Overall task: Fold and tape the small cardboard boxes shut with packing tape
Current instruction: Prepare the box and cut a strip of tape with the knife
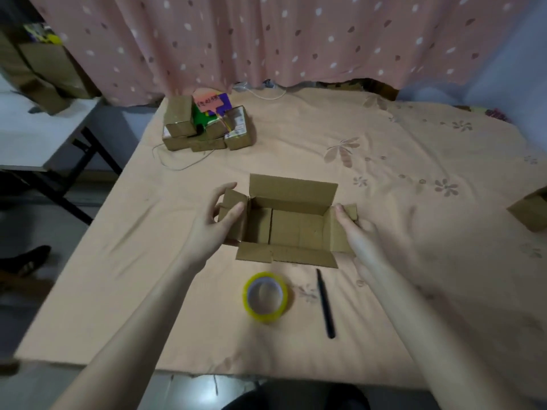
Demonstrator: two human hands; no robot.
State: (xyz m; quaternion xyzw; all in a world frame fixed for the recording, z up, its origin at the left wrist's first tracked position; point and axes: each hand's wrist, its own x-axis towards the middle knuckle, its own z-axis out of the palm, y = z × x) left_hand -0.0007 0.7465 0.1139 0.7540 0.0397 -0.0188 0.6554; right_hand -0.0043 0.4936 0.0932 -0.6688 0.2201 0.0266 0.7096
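An open small cardboard box [291, 229] sits in the middle of the table, all its top flaps up or spread out. My left hand [217, 220] grips the left end flap, thumb on its inner side and fingers behind it. My right hand [358, 232] holds the right end flap, thumb on top. A roll of yellow-tinted packing tape [265, 297] lies flat in front of the box. A black pen-like tool [325, 303] lies to the right of the roll.
A peach flowered cloth [414, 173] covers the table. Several closed boxes with coloured paper [207, 125] are piled at the back left, a loose string beside them. Another box [529, 211] sits at the right edge. A white folding table [44, 134] stands left.
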